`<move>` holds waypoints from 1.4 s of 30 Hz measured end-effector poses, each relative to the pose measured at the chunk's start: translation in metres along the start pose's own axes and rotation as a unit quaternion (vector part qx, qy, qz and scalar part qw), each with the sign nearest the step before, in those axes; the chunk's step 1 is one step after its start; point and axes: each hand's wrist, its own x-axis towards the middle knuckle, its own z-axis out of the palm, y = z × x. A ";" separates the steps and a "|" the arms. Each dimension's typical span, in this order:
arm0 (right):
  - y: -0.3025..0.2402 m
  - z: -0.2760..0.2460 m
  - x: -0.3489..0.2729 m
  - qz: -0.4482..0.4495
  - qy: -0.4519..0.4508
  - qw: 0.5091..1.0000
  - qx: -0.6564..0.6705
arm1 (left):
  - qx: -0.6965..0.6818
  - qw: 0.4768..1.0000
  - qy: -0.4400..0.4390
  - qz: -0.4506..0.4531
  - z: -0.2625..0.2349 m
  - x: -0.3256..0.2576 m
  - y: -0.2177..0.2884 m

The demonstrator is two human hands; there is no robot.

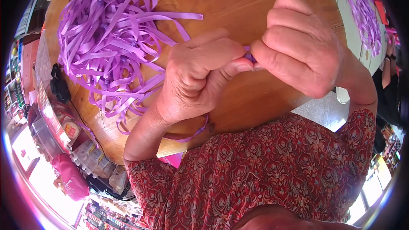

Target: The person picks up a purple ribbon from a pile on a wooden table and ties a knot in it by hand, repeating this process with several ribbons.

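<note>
Both hands met over the wooden desk (238, 0). Left hand (194, 79) and right hand (298, 47) pinched a small purple ribbon piece (249, 56) between fingertips. Loose ribbon pile (106, 38) lay left.

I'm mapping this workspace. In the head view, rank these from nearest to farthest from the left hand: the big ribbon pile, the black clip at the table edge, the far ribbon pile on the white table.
1. Ribbon pile, just left of the left hand.
2. Black clip, at the table's left edge.
3. Far ribbon pile, top right, beyond the right hand.
</note>
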 end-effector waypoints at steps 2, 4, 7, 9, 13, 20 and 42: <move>-0.003 0.000 -0.003 0.002 -0.004 1.000 0.023 | -0.010 1.000 -0.003 -0.015 0.005 -0.002 0.001; -0.005 0.003 -0.006 0.001 -0.011 0.999 0.035 | -0.038 0.999 -0.008 -0.033 0.008 -0.003 0.002; -0.007 0.005 -0.011 0.002 -0.015 0.999 0.046 | -0.032 0.997 -0.051 -0.057 0.012 -0.005 0.002; -0.010 0.003 -0.014 0.011 -0.024 0.998 0.055 | -0.046 0.995 -0.052 -0.070 0.016 -0.005 0.002; -0.013 0.004 -0.020 0.009 -0.019 0.998 0.064 | -0.064 0.992 -0.059 -0.090 0.019 -0.007 0.007; -0.011 0.001 -0.014 0.010 -0.035 0.998 0.047 | -0.087 0.993 -0.021 -0.080 0.021 -0.008 0.007; -0.013 -0.031 -0.016 0.394 0.070 0.856 0.327 | -0.355 0.893 0.128 -0.244 0.017 -0.006 0.027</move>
